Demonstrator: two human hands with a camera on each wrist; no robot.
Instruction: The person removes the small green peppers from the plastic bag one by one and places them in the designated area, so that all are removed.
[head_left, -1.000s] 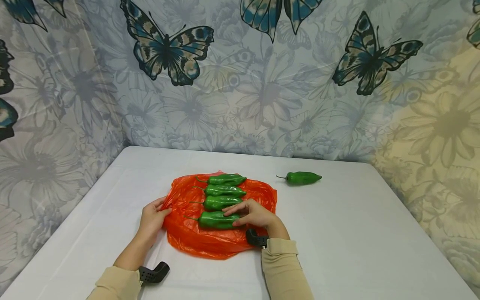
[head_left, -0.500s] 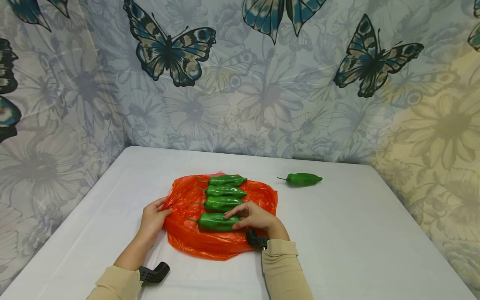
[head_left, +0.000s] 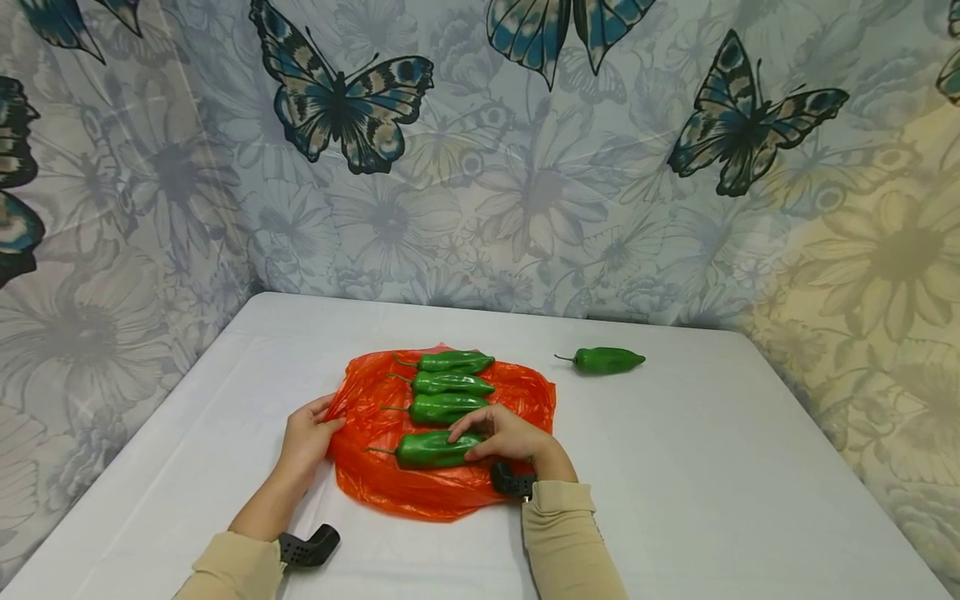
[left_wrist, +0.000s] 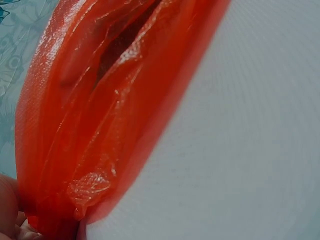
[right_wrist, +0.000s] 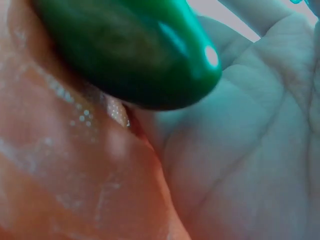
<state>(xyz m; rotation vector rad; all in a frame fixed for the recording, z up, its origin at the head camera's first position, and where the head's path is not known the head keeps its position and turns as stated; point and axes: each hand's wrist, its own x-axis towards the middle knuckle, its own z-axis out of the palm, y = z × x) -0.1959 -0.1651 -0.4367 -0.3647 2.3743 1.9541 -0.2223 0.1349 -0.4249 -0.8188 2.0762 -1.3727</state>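
Observation:
A red plastic bag [head_left: 375, 487] lies spread on the white table, with several green peppers in a column on it, stems to the left. My left hand [head_left: 303, 437] pinches the bag's left edge; in the left wrist view the gathered plastic [left_wrist: 100, 150] runs up from the fingers. My right hand [head_left: 506, 433] holds the nearest pepper [head_left: 427, 450] by its right end, thumb in front and fingers behind. That pepper's rounded tip [right_wrist: 150, 60] lies against the palm in the right wrist view. Just behind it lies another pepper [head_left: 442, 408], partly covered by the hand.
One more green pepper [head_left: 609, 360] lies apart on the white table [head_left: 675, 467], right of the bag and toward the back. A butterfly-patterned cloth [head_left: 525, 192] hangs behind and beside the table. A black wrist device [head_left: 309, 547] sits on the left forearm, resting near the table surface.
The nearest pepper has shifted slightly toward me and away from the pepper behind it, its stem end swinging nearer. Both hands stay almost in place, and the left keeps its pinch on the bag.

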